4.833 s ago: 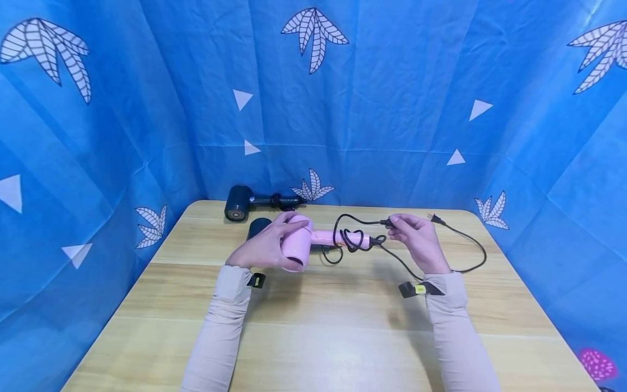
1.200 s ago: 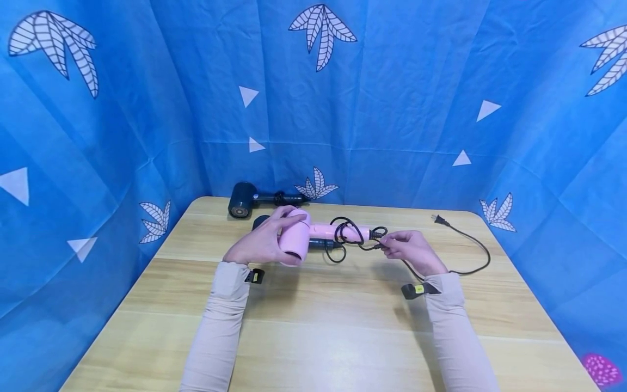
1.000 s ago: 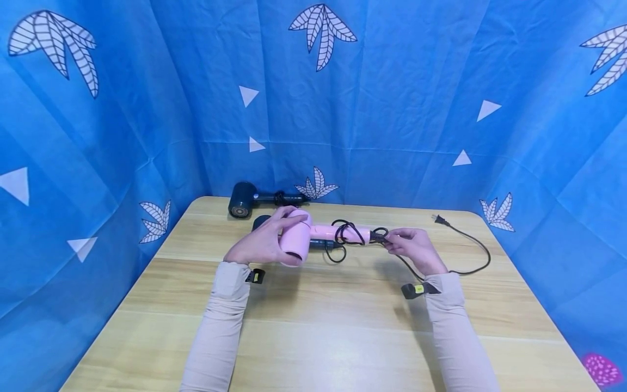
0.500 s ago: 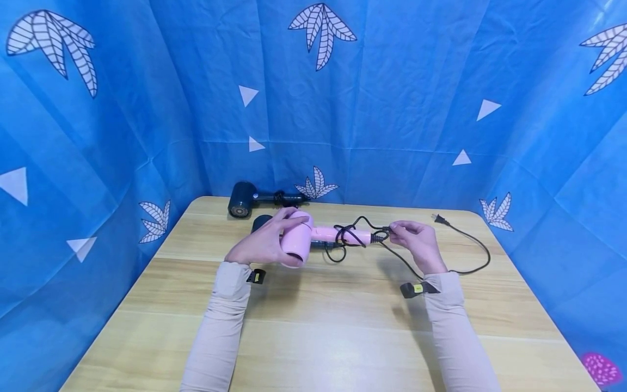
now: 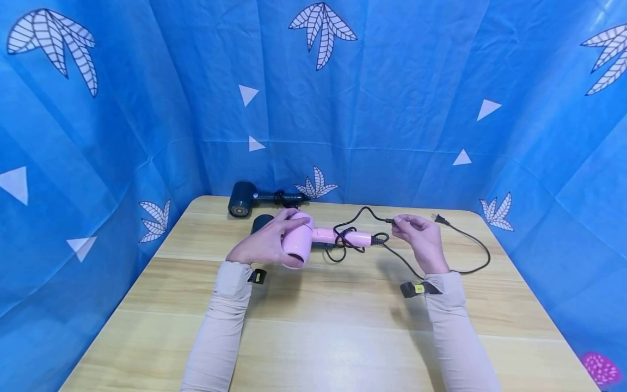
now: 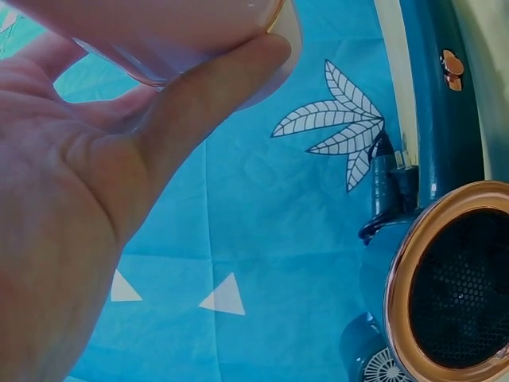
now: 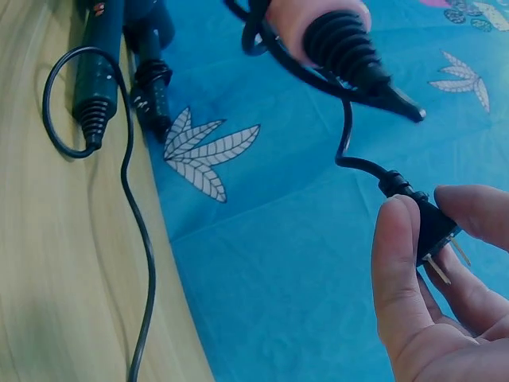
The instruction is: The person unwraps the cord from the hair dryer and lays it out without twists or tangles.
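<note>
A pink hair dryer (image 5: 297,245) is held above the table by my left hand (image 5: 259,242), with thumb and fingers round its head. Its handle points right, and the black cord (image 5: 351,239) is wound loosely about it. My right hand (image 5: 420,239) is to the right of the handle. In the right wrist view, thumb and fingers pinch the black two-pin plug (image 7: 433,231) at the cord's end, its pins showing below. From plug to handle the cord rises in an arc. In the left wrist view, the thumb presses against the pink head (image 6: 183,32).
Partly hidden under the pink one lies a dark teal hair dryer (image 5: 262,222). Its cord runs right to a plug (image 5: 439,219) lying on the table (image 5: 323,326). Another dark hair dryer (image 5: 241,200), cord wrapped on its handle, lies at the back edge. Blue curtains (image 5: 401,109) surround the table.
From beside the handle's end, my right hand has carried the plug up and to the right. More cord now hangs free of the handle. The left hand keeps its hold, nearly still.
</note>
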`<state>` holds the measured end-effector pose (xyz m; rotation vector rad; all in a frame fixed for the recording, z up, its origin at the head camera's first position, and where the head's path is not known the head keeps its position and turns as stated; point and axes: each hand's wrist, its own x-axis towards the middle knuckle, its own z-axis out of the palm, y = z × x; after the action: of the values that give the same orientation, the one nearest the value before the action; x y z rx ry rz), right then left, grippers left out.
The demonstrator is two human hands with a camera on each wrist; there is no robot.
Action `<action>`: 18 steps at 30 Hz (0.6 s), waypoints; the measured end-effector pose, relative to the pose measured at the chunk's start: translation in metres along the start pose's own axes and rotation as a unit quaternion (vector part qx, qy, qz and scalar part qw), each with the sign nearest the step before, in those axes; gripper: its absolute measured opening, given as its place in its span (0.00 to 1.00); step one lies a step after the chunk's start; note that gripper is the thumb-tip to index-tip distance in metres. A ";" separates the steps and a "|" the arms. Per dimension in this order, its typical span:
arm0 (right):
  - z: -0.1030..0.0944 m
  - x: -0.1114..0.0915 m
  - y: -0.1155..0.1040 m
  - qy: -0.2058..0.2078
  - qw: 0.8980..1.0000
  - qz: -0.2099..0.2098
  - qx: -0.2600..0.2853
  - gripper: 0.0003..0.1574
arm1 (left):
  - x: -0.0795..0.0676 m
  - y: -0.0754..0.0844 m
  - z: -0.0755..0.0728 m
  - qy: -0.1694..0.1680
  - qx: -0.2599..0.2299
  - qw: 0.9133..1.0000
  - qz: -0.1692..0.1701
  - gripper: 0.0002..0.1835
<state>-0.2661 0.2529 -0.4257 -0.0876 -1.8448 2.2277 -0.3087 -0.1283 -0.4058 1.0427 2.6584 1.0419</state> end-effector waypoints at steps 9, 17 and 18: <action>0.005 -0.006 -0.012 -0.018 0.999 -0.026 0.016 0.02 | 0.000 -0.002 0.001 0.002 0.002 1.000 -0.004 0.50; 0.011 -0.012 -0.022 -0.027 0.998 -0.050 0.021 0.03 | 0.001 -0.003 0.001 0.003 0.004 1.000 -0.008 0.51; 0.012 -0.013 -0.023 -0.027 0.998 -0.054 0.021 0.04 | 0.001 -0.003 0.001 0.003 0.004 1.000 -0.008 0.51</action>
<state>-0.2522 0.2425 -0.4023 0.0783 -1.7842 2.2130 -0.3104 -0.1290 -0.4080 1.0209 2.6725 1.0342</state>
